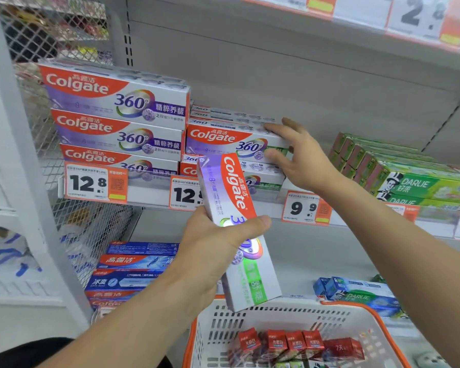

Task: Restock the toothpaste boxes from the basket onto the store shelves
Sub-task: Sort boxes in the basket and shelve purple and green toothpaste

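head view: i see my left hand (218, 243) gripping a colgate box (239, 229) mid-frame, long axis near-vertical, below the horizontal shelf stack (237, 144) my right hand (300, 158) touches with relaxed fingers.

Colgate box (239, 229) upright, tilted; red boxes (295, 343) in basket (276, 314).

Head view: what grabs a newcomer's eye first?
The Colgate box held tilted in the left hand, centre frame above the basket. Next, the right hand with fingers on the shelf's middle Colgate stack. Big purple Colgate boxes are stacked at left.
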